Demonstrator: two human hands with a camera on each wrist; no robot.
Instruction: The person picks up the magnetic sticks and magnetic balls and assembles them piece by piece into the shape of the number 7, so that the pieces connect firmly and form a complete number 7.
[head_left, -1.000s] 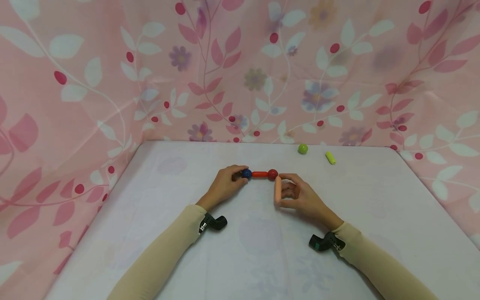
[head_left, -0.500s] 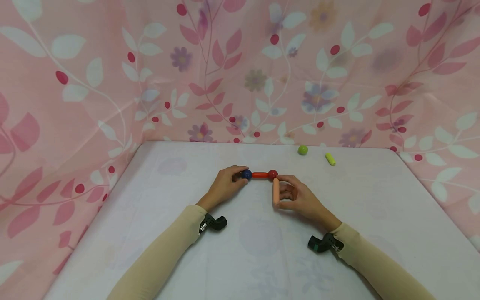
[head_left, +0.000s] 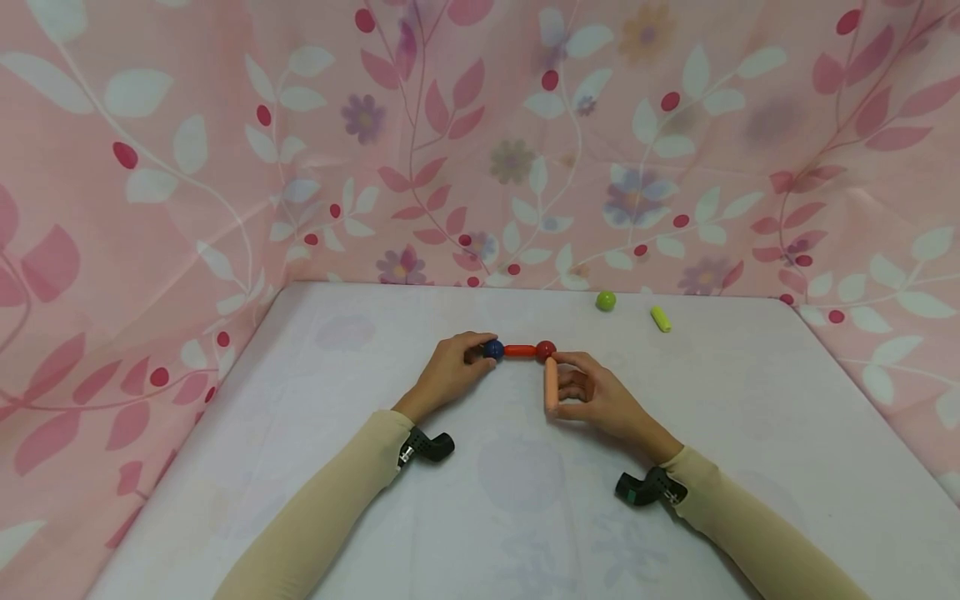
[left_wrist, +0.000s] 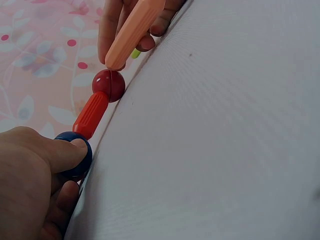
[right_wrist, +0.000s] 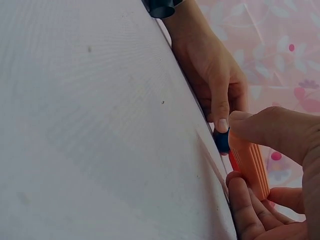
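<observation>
Three pieces stand in a row above the table (head_left: pixel 480 525): the blue ball (head_left: pixel 492 349), the red rod (head_left: pixel 520 351) and the red ball (head_left: pixel 545 351), end to end, and we judge that much joined. The peach rod (head_left: pixel 552 386) sits at a right angle to this row, its far end against the red ball; we cannot tell whether it is fixed there. The green ball (head_left: pixel 606 301) and yellow-green rod (head_left: pixel 661 319) lie apart near the far edge, unjoined.

Our left hand (head_left: pixel 452 365) pinches the blue ball between thumb and fingers; our right hand (head_left: pixel 606 396) spans the peach rod, thumb at the near end and a fingertip at the far one.

The balls look smooth and glossy, the red one crossed by a thin seam. Lengthwise grooves run along the red and peach rods, which look like hard plastic.
</observation>
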